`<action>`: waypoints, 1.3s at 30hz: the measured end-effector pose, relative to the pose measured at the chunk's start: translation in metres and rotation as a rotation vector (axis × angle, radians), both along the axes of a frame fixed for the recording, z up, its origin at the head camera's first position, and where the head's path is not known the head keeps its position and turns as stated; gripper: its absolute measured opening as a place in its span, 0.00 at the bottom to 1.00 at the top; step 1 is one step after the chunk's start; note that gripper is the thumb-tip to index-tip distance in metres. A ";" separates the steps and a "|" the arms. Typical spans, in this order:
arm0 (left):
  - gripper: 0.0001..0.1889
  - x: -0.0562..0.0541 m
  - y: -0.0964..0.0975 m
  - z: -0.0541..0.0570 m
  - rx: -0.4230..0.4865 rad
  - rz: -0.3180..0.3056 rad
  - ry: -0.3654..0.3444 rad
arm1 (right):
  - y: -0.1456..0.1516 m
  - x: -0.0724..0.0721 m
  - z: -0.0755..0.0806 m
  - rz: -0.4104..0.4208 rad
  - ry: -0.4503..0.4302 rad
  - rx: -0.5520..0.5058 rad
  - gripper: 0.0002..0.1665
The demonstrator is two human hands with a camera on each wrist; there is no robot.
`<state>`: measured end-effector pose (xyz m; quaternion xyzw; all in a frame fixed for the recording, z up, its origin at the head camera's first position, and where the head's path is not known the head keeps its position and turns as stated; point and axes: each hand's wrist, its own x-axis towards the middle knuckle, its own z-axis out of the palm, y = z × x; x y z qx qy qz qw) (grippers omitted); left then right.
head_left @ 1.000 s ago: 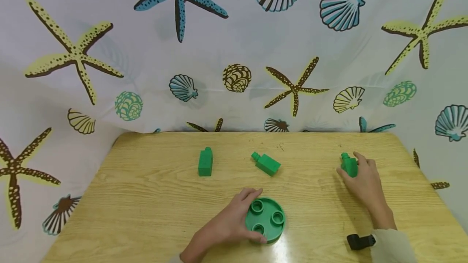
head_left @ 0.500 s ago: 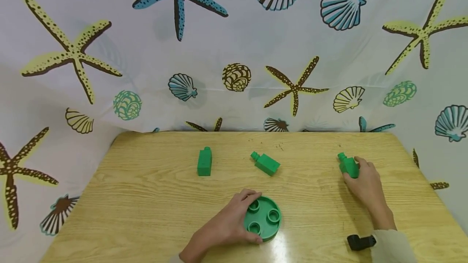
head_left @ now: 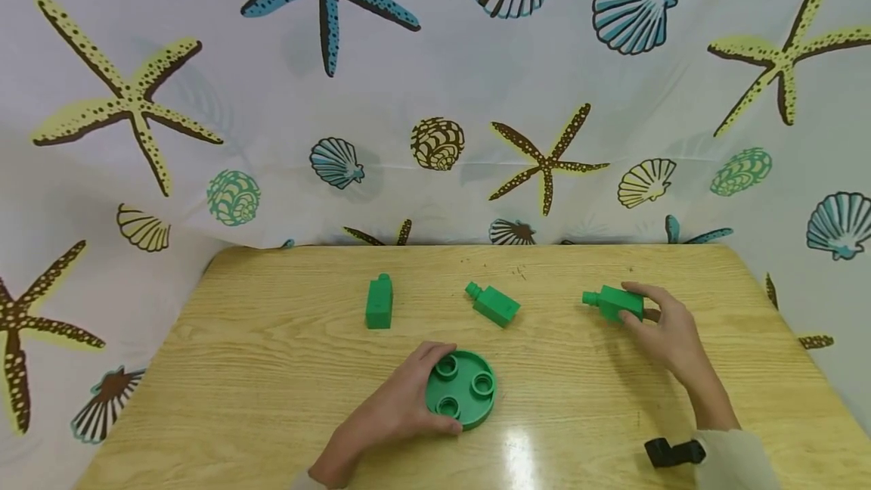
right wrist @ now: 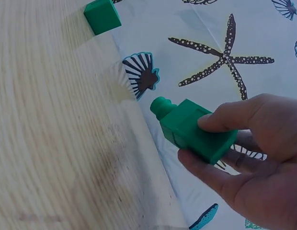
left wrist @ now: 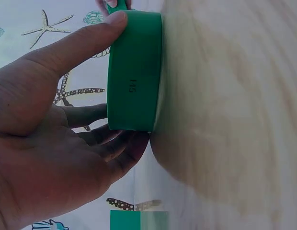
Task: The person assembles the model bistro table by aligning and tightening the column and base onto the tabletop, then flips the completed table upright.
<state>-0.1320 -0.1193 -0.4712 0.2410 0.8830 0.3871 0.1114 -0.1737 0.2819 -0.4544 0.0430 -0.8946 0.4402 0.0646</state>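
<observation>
A round green disc with three studs lies on the wooden table. My left hand grips its rim, thumb and fingers curled round the disc's side wall. My right hand holds a green block with a single stud, lifted off the table and pointing left. In the right wrist view the thumb and fingers pinch the block. Two more green blocks lie on the table: one at the left, one in the middle, tilted.
A curtain printed with starfish and shells hangs behind and around the table. A small black object sits near my right sleeve at the front right. A green block shows far off in the right wrist view.
My right hand has picked up the right-hand block and carried it left above the table. My left hand has slid the round disc a little to the left.
</observation>
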 end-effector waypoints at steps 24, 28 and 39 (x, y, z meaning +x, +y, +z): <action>0.54 -0.017 -0.011 -0.006 0.063 0.079 -0.010 | -0.040 0.001 0.010 0.321 -0.167 -0.661 0.33; 0.54 -0.018 -0.012 -0.005 0.059 0.082 -0.014 | -0.055 0.000 0.011 0.379 -0.240 -0.745 0.33; 0.53 -0.023 -0.010 -0.001 0.036 0.066 -0.007 | -0.084 0.007 0.015 0.338 -0.192 -0.645 0.29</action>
